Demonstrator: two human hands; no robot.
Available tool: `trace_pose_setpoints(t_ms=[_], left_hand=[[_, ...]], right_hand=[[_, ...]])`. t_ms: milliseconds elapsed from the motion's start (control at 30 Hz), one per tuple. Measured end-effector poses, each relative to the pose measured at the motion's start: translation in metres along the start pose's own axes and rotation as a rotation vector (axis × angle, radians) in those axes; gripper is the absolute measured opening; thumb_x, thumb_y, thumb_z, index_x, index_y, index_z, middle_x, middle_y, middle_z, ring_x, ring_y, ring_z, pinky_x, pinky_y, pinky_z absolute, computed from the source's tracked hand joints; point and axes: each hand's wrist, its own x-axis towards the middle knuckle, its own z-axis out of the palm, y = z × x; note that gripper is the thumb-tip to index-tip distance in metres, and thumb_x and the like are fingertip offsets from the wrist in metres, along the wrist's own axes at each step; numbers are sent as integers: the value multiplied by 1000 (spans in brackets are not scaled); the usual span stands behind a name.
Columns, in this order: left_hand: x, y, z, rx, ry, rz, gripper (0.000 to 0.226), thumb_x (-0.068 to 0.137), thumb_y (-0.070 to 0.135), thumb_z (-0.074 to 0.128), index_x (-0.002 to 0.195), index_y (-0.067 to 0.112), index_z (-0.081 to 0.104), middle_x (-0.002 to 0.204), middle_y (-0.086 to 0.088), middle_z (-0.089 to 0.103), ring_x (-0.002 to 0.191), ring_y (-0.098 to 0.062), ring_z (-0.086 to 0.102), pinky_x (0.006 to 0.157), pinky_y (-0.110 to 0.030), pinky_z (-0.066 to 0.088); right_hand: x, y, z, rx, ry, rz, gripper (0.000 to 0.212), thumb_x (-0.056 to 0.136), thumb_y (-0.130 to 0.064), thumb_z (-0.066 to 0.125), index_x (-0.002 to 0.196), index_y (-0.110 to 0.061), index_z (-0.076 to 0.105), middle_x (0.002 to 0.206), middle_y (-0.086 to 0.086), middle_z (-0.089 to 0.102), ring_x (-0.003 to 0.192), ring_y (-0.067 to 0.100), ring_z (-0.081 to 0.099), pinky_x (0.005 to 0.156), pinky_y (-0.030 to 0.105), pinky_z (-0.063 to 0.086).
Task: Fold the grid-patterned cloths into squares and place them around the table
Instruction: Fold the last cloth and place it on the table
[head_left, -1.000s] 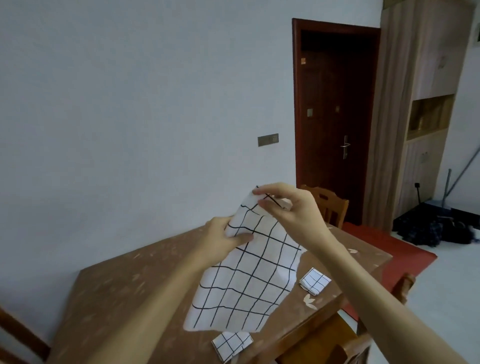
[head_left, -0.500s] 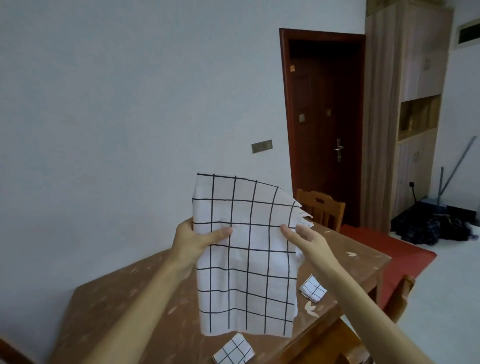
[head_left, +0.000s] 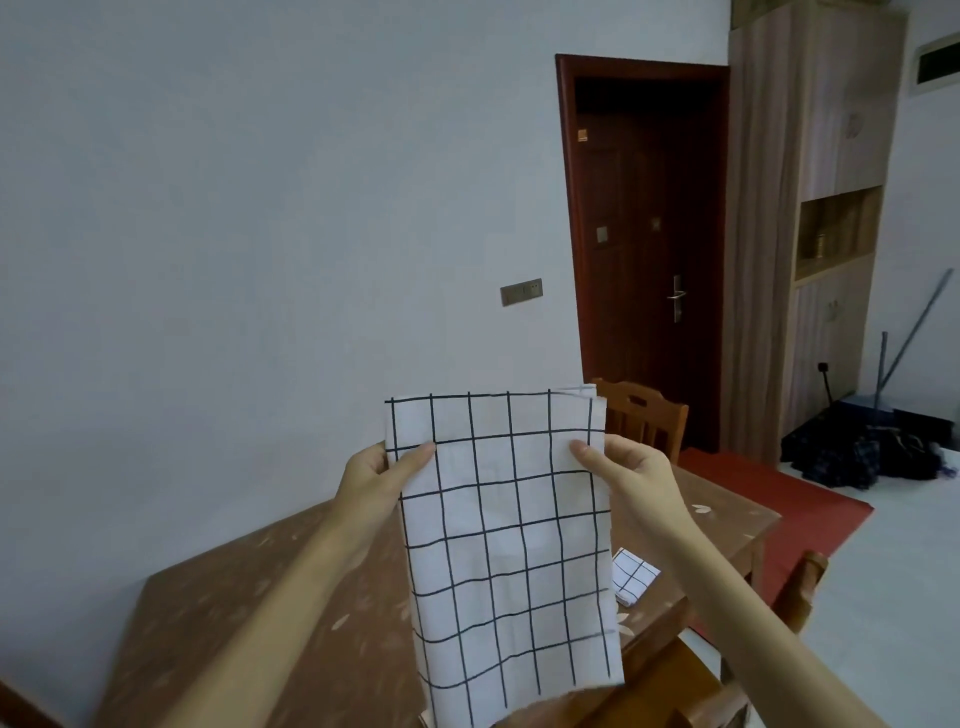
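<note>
While the big cloth hangs in the air above the desk, two hands hold it up by its sides near the top. The left hand pinches the left edge, with the thumb on the front and the other fingers hidden behind. The right hand pinches the right edge the same way, thumb on the front. The cloth is white with black lines that make squares, and it hangs down long and flat, taller than it is wide. Its bottom end goes out of the picture. A small folded cloth with the same squares lies on the brown desk, to the right of the hanging cloth and partly hidden behind it. A wooden chair stands at the far side of the desk, and part of another chair shows at the right side. Behind them is a dark red door that is closed, a tall wooden cupboard, and a red mat on the floor. A light switch sits on the pale wall.
</note>
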Motion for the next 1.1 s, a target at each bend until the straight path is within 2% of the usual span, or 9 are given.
trace_pose_setpoints(t_ms=[100,300,400,500,633,733,833,1000,1100], left_hand=[[3,1,1,37,12,35,28,88,24,74,102,0,75,104,-17,77,100,-31,74,91,-45,60],[2,2,5,61,-41,88,18,88,15,73,101,4,76,98,-9,80,93,-24,77,74,-27,62],[7,1,2,85,-29,157,29,84,25,78,98,0,75,94,-9,79,89,-24,76,79,-34,61],[9,0,-2,148,-5,270,72,79,52,81,84,-15,55,74,-6,54,72,-21,52,74,-35,44],[3,0,6,190,71,385,60,83,44,75,75,-7,45,68,-27,41,63,-19,39,65,-34,35],[0,3,13,125,119,407,44,84,33,72,73,-1,47,65,-11,49,61,-13,43,63,-29,38],[6,14,15,75,178,407,41,88,22,70,65,13,38,57,16,38,55,-3,34,59,-16,34],[22,19,4,-7,237,411,30,93,15,70,76,-4,54,75,-6,56,74,-14,52,76,-23,48],[22,23,-4,9,172,394,35,92,26,69,87,-6,58,83,-9,60,80,-16,57,83,-28,50]], right_hand=[[1,-3,-3,-14,-23,-34,46,75,-52,77,104,-17,72,108,21,69,108,44,62,99,64,46],[8,-12,-4,-26,58,-117,22,95,-36,63,102,-21,77,101,-5,76,103,6,68,92,25,51],[13,-14,-6,-50,106,-123,30,96,-41,59,107,-19,77,100,-4,78,102,10,70,94,34,53],[19,-12,-11,-57,120,-153,45,92,-56,58,97,-16,77,88,30,66,80,20,63,78,39,51],[25,-16,-10,-25,124,-219,80,90,-65,56,88,16,55,72,37,48,68,21,41,75,46,51],[23,-19,-8,46,82,-170,74,92,-59,57,83,14,50,73,20,49,69,30,45,107,60,39],[14,-13,-7,38,-57,-74,67,79,-69,66,107,-8,67,111,17,70,111,34,62,107,50,43],[2,0,-7,-68,-327,84,24,81,-23,78,102,-12,73,97,-5,79,94,8,74,83,20,54],[2,5,-2,-83,-343,98,23,82,-17,78,104,-9,76,101,2,79,97,17,75,89,30,58]])
